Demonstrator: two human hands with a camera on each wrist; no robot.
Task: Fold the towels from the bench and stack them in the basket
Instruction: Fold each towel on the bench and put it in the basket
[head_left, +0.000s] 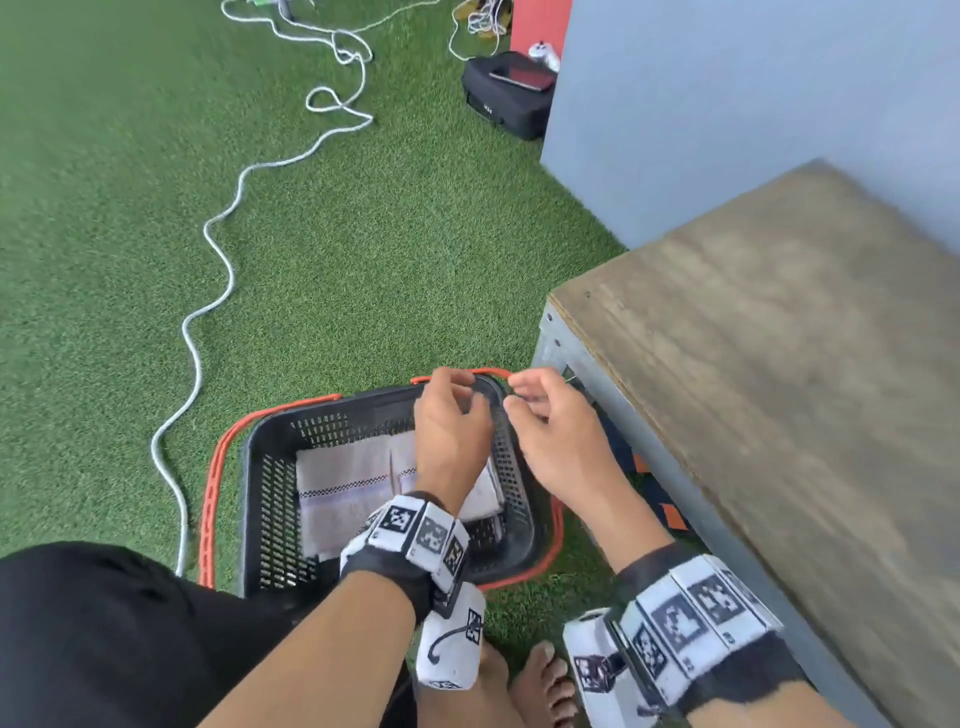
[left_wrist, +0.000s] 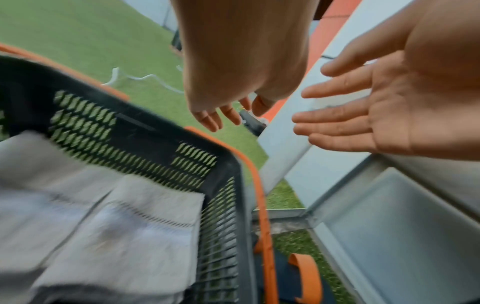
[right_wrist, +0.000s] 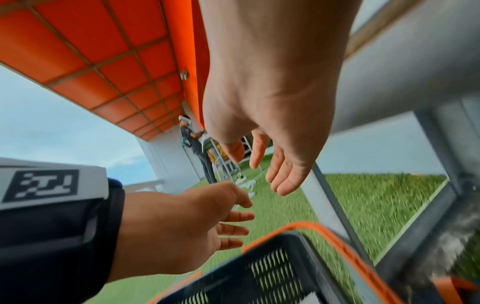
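My left hand (head_left: 451, 431) is over the far right corner of the basket (head_left: 275, 514), fingers loose, holding nothing. My right hand (head_left: 558, 436) is just beside it, past the basket's right rim, fingers spread and relaxed, also empty. Folded grey towels (head_left: 345, 488) lie flat inside the black basket, side by side. Orange handles (head_left: 210, 512) are dropped around the rim. The basket sits on green turf (head_left: 363, 249), just beside the bench (head_left: 779, 338) on my right. A white rope (head_left: 208, 312) snakes across the turf, and a black case (head_left: 506, 93) lies far off.
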